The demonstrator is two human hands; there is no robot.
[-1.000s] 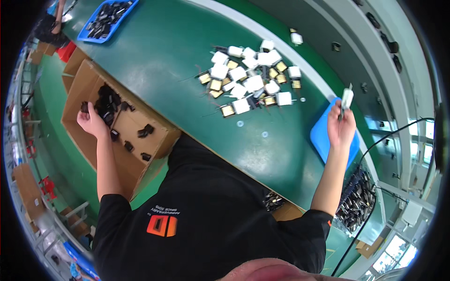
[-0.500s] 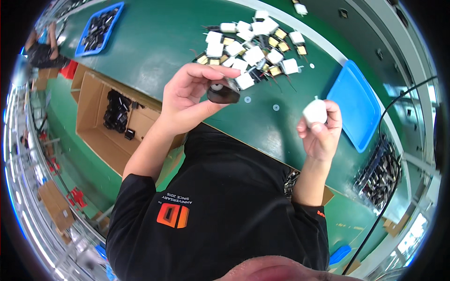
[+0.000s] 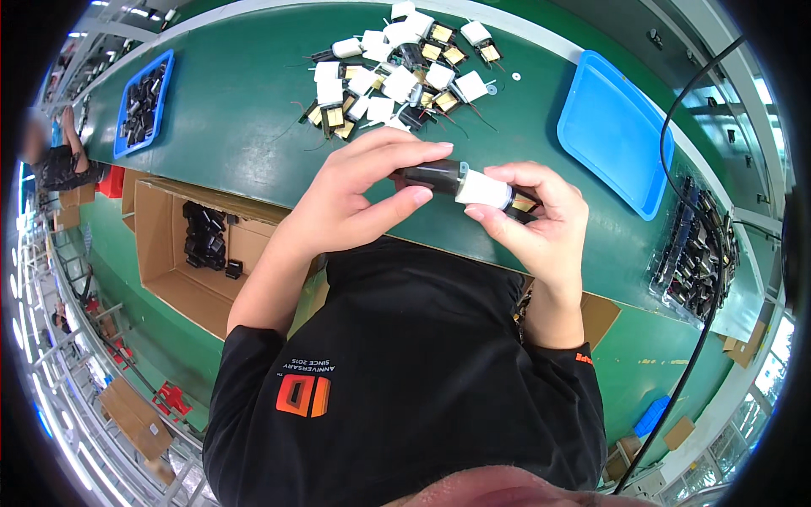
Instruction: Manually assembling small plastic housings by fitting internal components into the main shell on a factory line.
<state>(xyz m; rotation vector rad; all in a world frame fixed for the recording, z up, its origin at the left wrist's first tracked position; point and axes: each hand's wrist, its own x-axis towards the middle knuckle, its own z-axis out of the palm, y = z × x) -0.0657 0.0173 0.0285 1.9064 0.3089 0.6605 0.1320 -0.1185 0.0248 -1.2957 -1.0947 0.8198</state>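
My left hand [image 3: 359, 190] grips a glossy black plastic housing [image 3: 435, 175] between thumb and fingers, over the table's near edge. Facing it, my right hand [image 3: 549, 211] is closed on a white plastic part [image 3: 484, 191] with a yellow-and-black block at its rear end, partly covered by the fingers. The housing's end meets the white part's front; whether one sits inside the other I cannot tell. Beyond my hands lies a heap of similar white parts [image 3: 399, 84] with yellow blocks and thin wires.
An oblong blue tray [image 3: 583, 135] lies at the right, beside a pile of dark parts [image 3: 697, 245] in clear plastic. A blue bin [image 3: 167, 97] of black pieces stands far left. Below the table edge, a cardboard box [image 3: 165, 245] holds black parts. A black cable [image 3: 676, 384] crosses the right side.
My hands have come together: the right has brought the white part leftward to the black housing, and the housing has turned side-on. The whole view has shifted slightly.
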